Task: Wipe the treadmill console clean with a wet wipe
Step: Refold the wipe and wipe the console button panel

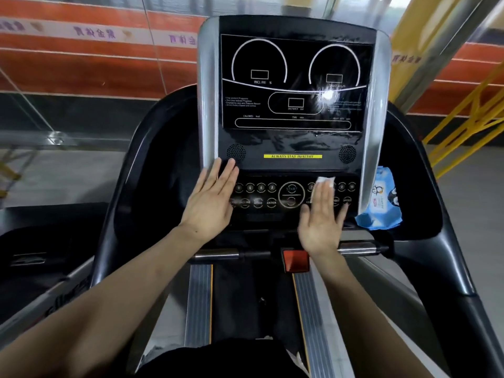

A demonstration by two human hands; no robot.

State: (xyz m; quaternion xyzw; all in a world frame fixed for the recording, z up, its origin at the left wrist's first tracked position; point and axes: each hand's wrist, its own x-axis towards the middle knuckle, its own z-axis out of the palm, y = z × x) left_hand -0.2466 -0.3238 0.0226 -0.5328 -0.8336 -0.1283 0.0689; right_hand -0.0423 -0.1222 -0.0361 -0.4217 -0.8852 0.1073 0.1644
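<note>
On console (291,85), "ALWAYS STAY HEALTHY" strip (292,156)

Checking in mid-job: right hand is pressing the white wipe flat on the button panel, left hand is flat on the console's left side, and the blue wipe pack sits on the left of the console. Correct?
Not quite. In the head view the blue wipe pack sits on the right of the console, not the left. The rest holds: the right hand presses the white wipe flat on the button panel, and the left hand lies flat on the console's left side.
</note>
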